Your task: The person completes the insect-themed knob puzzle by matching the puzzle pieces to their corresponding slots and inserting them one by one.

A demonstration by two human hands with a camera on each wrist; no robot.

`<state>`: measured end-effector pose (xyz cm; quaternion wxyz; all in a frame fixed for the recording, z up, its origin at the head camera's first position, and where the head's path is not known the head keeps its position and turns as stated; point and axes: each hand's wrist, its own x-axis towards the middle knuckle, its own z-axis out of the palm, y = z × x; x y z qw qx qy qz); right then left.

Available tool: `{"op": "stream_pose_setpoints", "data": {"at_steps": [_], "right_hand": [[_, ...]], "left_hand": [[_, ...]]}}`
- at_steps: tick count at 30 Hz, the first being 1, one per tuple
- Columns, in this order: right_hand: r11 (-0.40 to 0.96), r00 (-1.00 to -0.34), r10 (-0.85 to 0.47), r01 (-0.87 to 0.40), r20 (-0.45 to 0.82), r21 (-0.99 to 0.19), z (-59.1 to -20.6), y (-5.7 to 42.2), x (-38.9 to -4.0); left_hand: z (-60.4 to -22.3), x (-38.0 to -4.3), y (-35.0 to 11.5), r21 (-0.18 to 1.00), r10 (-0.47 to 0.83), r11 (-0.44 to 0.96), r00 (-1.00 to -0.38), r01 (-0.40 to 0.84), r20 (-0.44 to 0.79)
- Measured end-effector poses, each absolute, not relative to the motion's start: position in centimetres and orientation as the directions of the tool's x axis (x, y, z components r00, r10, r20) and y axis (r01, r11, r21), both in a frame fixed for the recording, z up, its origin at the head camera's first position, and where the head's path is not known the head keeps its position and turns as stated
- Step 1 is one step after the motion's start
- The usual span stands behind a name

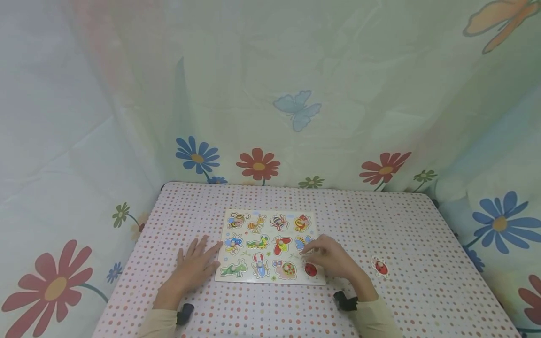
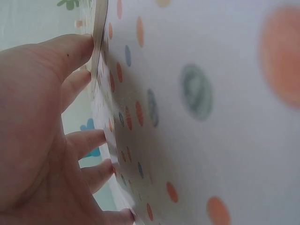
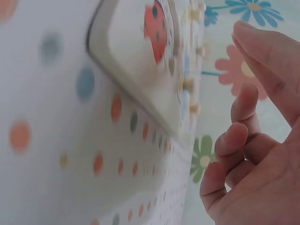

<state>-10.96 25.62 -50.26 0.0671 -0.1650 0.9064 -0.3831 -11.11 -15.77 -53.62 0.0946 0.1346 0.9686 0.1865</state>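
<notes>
A wooden knob puzzle board with insect pieces, among them a caterpillar and a snail, lies flat on the table. My left hand rests at its left edge, fingers spread; in the left wrist view thumb and index fingertips are right at the board's side. Over the board's right edge hovers my right hand, fingers loosely bent, nothing seen in them. Below it shows a red ladybug picture in the lower right corner. A loose ladybug piece lies on the table right of this hand.
The table has a dotted cloth. Curtains with flowers and butterflies stand behind it and at both sides. Black straps sit at both wrists.
</notes>
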Motion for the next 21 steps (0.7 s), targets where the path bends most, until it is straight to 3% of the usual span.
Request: {"op": "stream_pose_setpoints", "data": {"at_steps": [7,14,21], "right_hand": [[0.655,-0.960,-0.262,-0.248,0.093,-0.713,-49.9,28.0,-10.5],[0.723,-0.995,-0.088,-0.101,0.054,-0.683,-49.6,30.9,-9.4],[0.755,-0.996,-0.015,-0.068,0.086,-0.652,-49.2,33.8,-8.2]], "left_hand": [[-53.6,-11.1,-15.8,0.393,0.299,0.891,-0.945,0.226,-0.135],[-53.6,-11.2,-15.8,0.393,0.305,0.890,-0.943,0.232,-0.134],[-53.7,-11.2,-15.8,0.394,0.307,0.889,-0.942,0.233,-0.135]]}}
